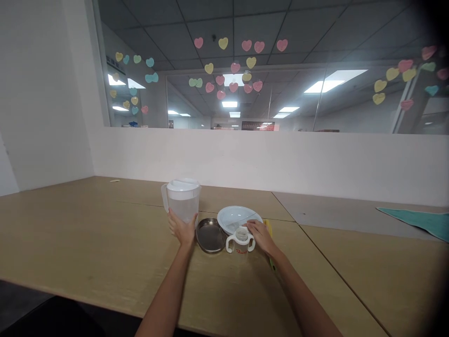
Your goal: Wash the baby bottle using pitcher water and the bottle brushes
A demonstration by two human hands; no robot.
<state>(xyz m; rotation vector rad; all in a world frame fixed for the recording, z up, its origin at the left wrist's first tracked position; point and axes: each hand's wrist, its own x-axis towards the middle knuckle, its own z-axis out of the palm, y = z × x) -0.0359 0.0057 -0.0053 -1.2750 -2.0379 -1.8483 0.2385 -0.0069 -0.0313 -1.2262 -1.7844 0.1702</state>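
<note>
White-lidded jug sits gripped by the left hand, fingers around its lower sides; fingers of the right hand bend at a two-handled cup, their hold unclear, a metal pan between on the worktop.

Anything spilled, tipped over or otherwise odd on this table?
No spill or damage shows; the white-lidded translucent plastic pitcher and the clear cup with two white handles stand upright. One mild oddity: a small, pale, flat scrap lies at the back left of the light-brown table, apart from the rest.
</note>
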